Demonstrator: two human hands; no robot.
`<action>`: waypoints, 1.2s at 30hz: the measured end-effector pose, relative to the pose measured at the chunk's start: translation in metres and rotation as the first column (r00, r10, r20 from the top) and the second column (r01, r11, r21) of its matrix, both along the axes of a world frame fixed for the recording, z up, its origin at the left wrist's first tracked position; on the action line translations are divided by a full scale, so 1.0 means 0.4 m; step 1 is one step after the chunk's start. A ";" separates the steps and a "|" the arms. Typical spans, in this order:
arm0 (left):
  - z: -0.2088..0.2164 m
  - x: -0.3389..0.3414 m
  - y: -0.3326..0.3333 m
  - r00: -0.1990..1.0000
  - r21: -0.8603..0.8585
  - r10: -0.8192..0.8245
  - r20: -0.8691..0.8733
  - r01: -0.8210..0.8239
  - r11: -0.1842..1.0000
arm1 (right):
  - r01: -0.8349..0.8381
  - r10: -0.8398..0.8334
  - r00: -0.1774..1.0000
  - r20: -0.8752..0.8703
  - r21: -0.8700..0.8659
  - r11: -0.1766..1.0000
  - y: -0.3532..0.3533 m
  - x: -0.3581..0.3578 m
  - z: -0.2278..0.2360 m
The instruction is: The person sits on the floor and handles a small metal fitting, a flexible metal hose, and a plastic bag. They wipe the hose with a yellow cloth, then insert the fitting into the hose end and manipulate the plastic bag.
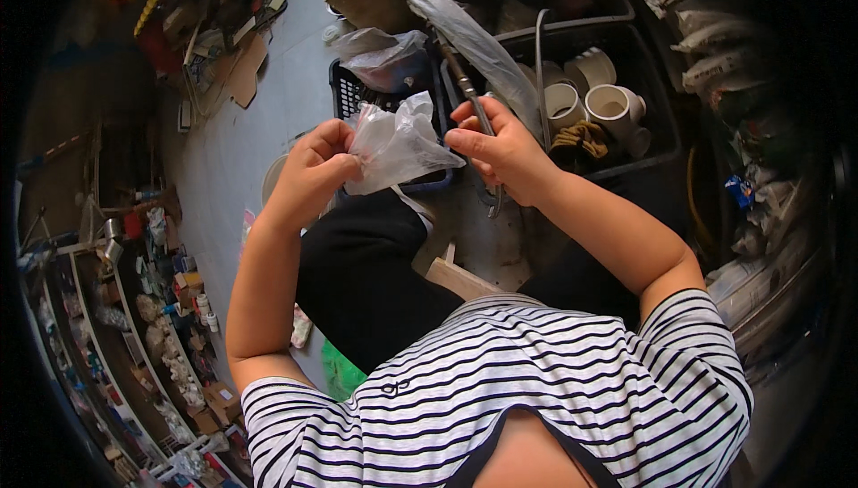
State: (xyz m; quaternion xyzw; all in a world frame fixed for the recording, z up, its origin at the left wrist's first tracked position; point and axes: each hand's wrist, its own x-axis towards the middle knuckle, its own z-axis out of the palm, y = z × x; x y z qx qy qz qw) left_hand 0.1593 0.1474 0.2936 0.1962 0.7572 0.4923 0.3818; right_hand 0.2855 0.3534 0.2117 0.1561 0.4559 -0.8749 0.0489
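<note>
My left hand (313, 169) is closed, pinching the edge of a crumpled clear plastic bag (399, 147) between thumb and fingers. The bag spreads to the right, toward my other hand. In my right hand (517, 155), thumb and fingers close round a long thin metal rod (466, 86) that slants upward to the left. Its lower end curves below my palm. What the bag holds, if anything, I cannot make out. Behind the bag stands a dark plastic basket (342, 88) with another plastic bag (382, 57) on it.
A black crate (657, 63) at the right holds white pipe fittings (609, 104) and yellowish gloves (581, 138). A long plastic-wrapped bundle (474, 37) leans across its left side. Crowded shelves (125, 336) line the left; cardboard scraps (248, 72) lie on the floor at upper left.
</note>
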 end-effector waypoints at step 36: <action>0.025 0.149 0.140 0.768 -0.547 -0.559 -0.312 0.336 0.767 | -0.108 0.170 0.983 0.074 -0.518 0.849 0.007 0.055 -0.023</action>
